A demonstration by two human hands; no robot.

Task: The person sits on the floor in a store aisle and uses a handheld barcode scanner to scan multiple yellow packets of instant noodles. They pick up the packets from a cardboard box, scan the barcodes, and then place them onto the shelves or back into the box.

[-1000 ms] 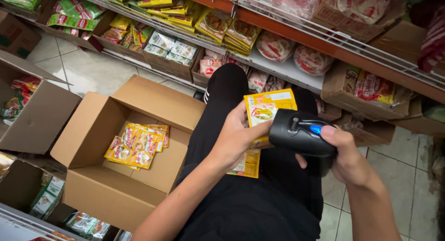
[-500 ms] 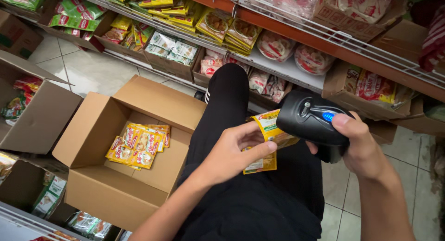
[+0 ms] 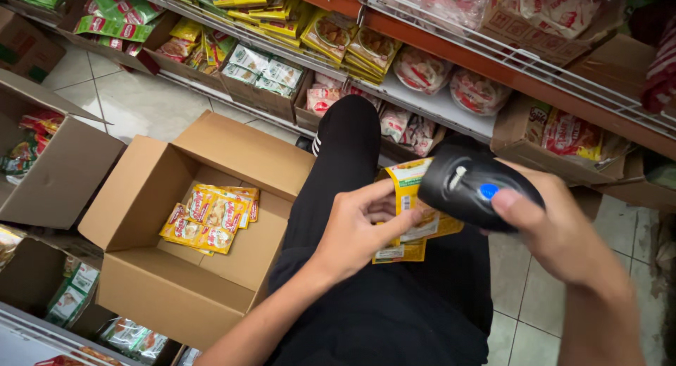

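- Far left, an open cardboard box (image 3: 49,162) sits on the tiled floor (image 3: 134,105) with mixed packets inside; it is well apart from your hands.
- Next comes the larger open carton (image 3: 169,267), just beside your black-trousered leg (image 3: 352,162). A small stack of yellow sachets (image 3: 208,218) lies flat on its bottom.
- Your left hand (image 3: 355,232) is over your lap, its grip closed on a few yellow sachets (image 3: 415,218), thumb on the front and fingers behind. They look light, thin and floppy, with a slick film that would likely slide, so pinch near a sealed edge and keep them fanned flat.
- Your right hand (image 3: 556,232) has its grip wrapped round a black handheld scanner (image 3: 472,186), forefinger at its blue button, its nose just over the held sachets. The scanner looks rigid and easy to hold.
- Behind, the store shelves (image 3: 436,105) carry rows of packets and bags.
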